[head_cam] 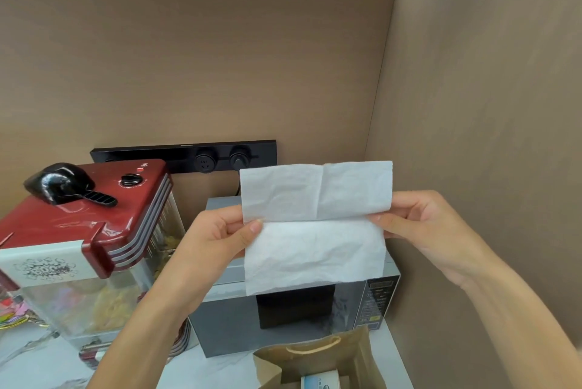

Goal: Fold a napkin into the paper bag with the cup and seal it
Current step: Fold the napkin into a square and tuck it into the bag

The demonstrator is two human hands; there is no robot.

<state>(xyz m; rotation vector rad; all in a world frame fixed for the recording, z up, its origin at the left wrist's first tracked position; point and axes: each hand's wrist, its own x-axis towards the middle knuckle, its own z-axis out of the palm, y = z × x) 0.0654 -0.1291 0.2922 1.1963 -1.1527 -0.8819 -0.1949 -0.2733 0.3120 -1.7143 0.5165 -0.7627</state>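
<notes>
I hold a white napkin [315, 224] spread out in the air in front of the microwave. My left hand [217, 237] pinches its left edge and my right hand [422, 224] pinches its right edge, both at a horizontal crease. Its upper half stands up and its lower half hangs down. Below, at the bottom edge, the brown paper bag [318, 357] stands open with its twine handle showing. Inside it I see the top of a white and blue cup [319, 381].
A grey microwave [226, 322] stands behind the bag on the white counter [195, 369]. A red popcorn machine [94, 224] with a black scoop on top fills the left. A black socket strip [189, 155] is on the brown back panel; a brown wall closes the right.
</notes>
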